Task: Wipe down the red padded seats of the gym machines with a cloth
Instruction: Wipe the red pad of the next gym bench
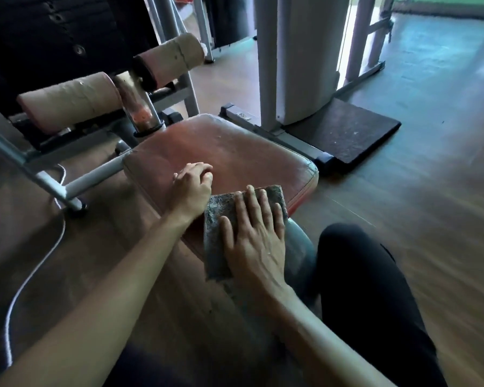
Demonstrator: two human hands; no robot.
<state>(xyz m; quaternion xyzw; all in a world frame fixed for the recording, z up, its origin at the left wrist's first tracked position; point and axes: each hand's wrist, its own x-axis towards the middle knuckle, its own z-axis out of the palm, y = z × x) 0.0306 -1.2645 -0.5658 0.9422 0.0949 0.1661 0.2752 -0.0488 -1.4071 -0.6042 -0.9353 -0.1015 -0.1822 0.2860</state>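
Both forearms enter from the bottom edge, elbows cut off; a dark-trousered knee (369, 289) sits at lower right, partly blurred. Right hand (253, 241) lies flat, palm down, fingers spread apart, pressing a grey cloth (221, 219) onto the near end of the red padded seat (235, 146); most of the cloth is hidden under the palm, near edge hangs off the seat's front. Left hand (192, 185) rests just beside it on the seat's left side, fingers loosely curled together, tips hard to make out. Seat leather looks worn, dusty and whitish toward the far end. Beyond it, two tan roller pads (70, 100) on a grey metal frame (76, 182), a white cord (34, 275) on the floor left. Farther right, a white upright column (296, 57), top cut off, beside a dark mat (347, 129).
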